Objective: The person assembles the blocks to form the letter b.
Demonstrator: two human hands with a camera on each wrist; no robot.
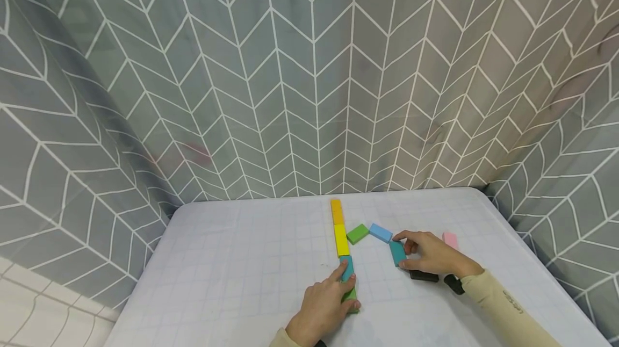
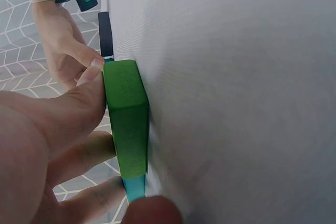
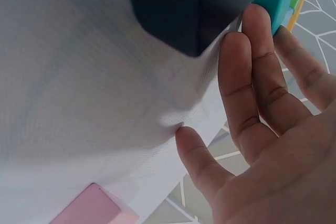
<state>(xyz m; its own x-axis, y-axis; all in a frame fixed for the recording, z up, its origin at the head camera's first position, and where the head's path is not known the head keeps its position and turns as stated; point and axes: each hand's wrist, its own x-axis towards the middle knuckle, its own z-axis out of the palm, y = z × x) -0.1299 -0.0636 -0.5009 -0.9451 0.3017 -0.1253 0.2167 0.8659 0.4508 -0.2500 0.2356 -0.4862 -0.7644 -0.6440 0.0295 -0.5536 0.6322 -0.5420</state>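
Note:
My left hand [image 1: 323, 304] rests on the near end of a straight row of blocks. Its fingers lie over a teal block [image 1: 345, 264] and the green block [image 2: 128, 124] nearest me, with the thumb on the green one. Beyond these, a yellow block [image 1: 341, 240] and an orange block [image 1: 337, 211] continue the row. To the right, my right hand [image 1: 427, 253] pinches another teal block [image 1: 397, 254] between thumb and index finger, one at each end. That block's far end is close to a light blue block [image 1: 380, 232]. A second green block [image 1: 358, 234] lies between the blue block and the row.
Beside the right hand lie a black block [image 1: 424, 276] and a pink block [image 1: 450, 240]. A dark strap [image 1: 454, 284] is round the right wrist. The white table [image 1: 232, 261] ends at a patterned grey curtain [image 1: 309, 78] behind and at both sides.

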